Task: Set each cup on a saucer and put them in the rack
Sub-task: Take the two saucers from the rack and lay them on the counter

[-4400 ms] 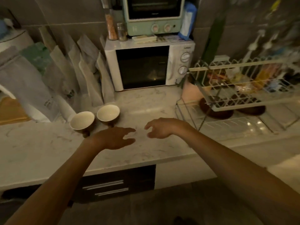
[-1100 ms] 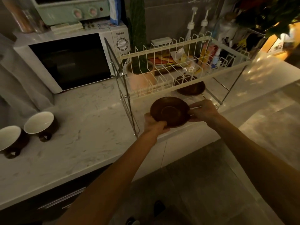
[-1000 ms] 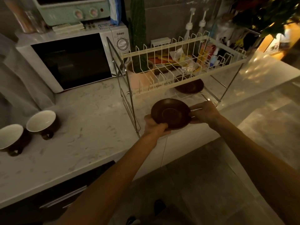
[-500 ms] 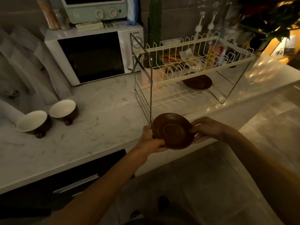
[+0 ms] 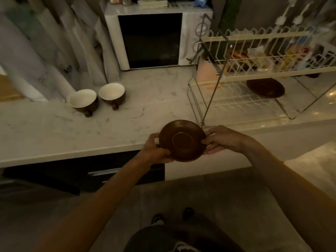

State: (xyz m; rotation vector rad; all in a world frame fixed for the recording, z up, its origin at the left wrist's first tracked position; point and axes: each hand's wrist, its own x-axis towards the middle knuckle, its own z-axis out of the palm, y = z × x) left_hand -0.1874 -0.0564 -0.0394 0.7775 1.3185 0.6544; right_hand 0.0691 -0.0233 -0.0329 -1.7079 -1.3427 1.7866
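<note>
A brown saucer [image 5: 182,140] is held level over the counter's front edge, my left hand [image 5: 156,150] gripping its left rim and my right hand [image 5: 221,139] its right rim. Two brown cups with cream insides, one [image 5: 84,99] and the other [image 5: 112,93], stand side by side on the marble counter to the left. The two-tier wire rack [image 5: 236,104] stands at the right, with a second brown saucer [image 5: 265,87] lying on its lower shelf.
A white microwave [image 5: 151,38] stands at the back of the counter [image 5: 127,110]. Rolled papers and bags [image 5: 45,48] lean behind the cups. The rack's upper shelf [image 5: 272,57] holds packets and clutter. Dark drawers [image 5: 101,171] sit below the counter edge.
Both hands drew the saucer out of the rack's lower shelf and carried it left and toward me. The view swung left, bringing the cups closer to centre.
</note>
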